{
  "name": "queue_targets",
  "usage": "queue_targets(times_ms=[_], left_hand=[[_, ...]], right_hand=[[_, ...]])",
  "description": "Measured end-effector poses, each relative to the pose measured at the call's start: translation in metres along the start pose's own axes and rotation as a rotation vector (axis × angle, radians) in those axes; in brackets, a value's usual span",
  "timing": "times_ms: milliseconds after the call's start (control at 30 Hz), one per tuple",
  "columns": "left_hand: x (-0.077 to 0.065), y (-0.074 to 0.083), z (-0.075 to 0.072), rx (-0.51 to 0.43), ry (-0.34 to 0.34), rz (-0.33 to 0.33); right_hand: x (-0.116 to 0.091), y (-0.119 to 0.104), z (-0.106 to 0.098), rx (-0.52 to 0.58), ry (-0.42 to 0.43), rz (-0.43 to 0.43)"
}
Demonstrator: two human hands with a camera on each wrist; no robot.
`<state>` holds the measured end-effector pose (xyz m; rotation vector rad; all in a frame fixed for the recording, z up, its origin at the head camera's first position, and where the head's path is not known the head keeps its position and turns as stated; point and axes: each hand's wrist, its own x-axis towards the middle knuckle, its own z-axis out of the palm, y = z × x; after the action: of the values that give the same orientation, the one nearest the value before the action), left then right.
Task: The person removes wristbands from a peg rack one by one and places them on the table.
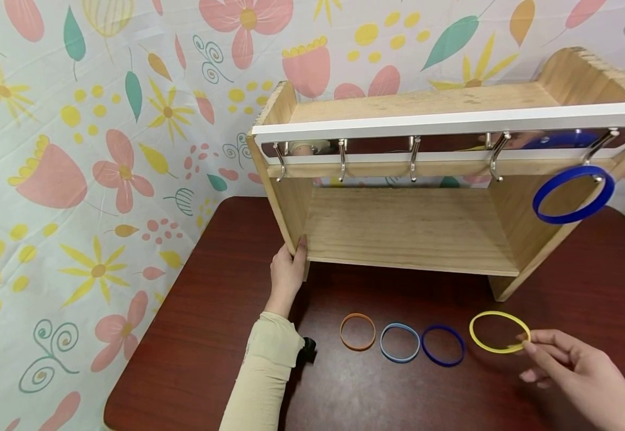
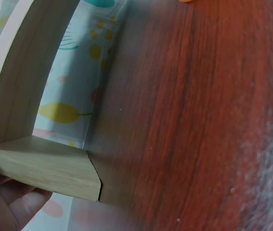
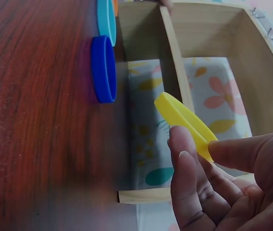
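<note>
My right hand [image 1: 587, 371] pinches a yellow wristband [image 1: 485, 344] between thumb and fingers, raised over the table in the right wrist view. My left hand [image 1: 287, 272] grips the lower left side of a wooden shelf rack [image 1: 409, 227]. In the left wrist view its fingers [image 2: 28, 204] lie against the side board. On the table lie an orange wristband [image 1: 342, 335], a light blue wristband [image 1: 399, 360] and a dark blue wristband [image 1: 443, 363], side by side. Another blue wristband [image 1: 573, 216] hangs from the rack's rightmost hook [image 1: 600, 146].
The rack stands on a dark red-brown wooden table [image 1: 194, 335]. Several metal hooks [image 1: 342, 160] line its white front strip [image 1: 442, 120]. A flower-patterned cloth [image 1: 102, 179] covers the wall behind. A small black object [image 1: 307, 350] is at the left sleeve's cuff.
</note>
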<state>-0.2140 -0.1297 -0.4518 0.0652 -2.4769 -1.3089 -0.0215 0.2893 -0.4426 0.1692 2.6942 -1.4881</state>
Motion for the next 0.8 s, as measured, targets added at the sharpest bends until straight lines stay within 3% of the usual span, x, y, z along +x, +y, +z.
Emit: queue_targets(times_ms=[500, 800], left_hand=[[-0.001, 0.000, 0.000, -0.002, -0.006, -0.006], [-0.001, 0.001, 0.000, 0.009, 0.003, -0.010]], right_hand=[[-0.002, 0.011, 0.003, -0.013, -0.027, -0.023], [-0.002, 0.014, 0.004, -0.020, -0.060, 0.035]])
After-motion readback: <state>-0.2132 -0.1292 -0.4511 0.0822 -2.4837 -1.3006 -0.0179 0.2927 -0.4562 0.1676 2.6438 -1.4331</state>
